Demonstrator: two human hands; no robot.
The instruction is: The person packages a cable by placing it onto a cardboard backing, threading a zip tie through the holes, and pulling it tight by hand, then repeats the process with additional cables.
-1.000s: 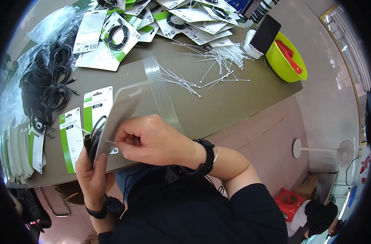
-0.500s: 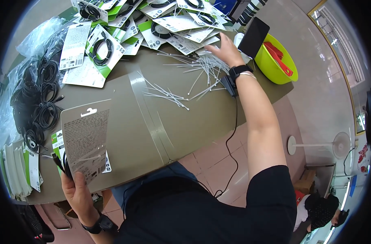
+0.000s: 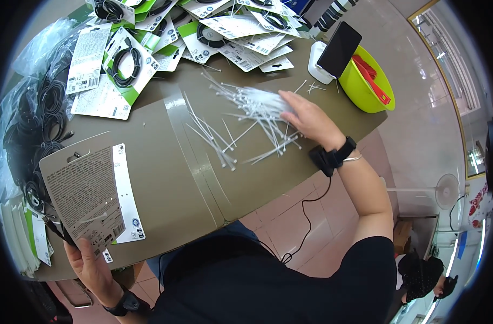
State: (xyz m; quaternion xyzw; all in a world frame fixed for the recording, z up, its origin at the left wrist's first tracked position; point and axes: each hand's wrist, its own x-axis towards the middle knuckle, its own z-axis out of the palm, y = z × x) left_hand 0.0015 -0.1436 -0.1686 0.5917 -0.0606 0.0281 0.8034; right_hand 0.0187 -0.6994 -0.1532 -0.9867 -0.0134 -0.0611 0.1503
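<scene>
My left hand [image 3: 90, 264] pinches the lower edge of a printed cardboard cable card [image 3: 82, 183], its text side facing up at me. A black cable [image 3: 56, 229] with a plug end shows behind that card, partly hidden. Under and beside it lies a white card [image 3: 129, 194] on the table. My right hand [image 3: 314, 119], fingers stretched out, rests its edge against a loose pile of white cable ties [image 3: 257, 105], holding none that I can see. A few more cable ties [image 3: 208, 135] lie to the left of the pile.
Packed cable cards [image 3: 241, 32] are heaped at the far side. Coiled black cables [image 3: 52, 108] and clear plastic bags [image 3: 46, 48] lie at left, near stacked cards [image 3: 17, 237]. At far right stand a phone [image 3: 339, 48] on a white stand and a green bowl [image 3: 365, 92] holding a red brush.
My right hand has come nearer from beside the phone stand, and the cable ties are gathered closer together. My left hand has moved left with the card, uncovering more of the white card.
</scene>
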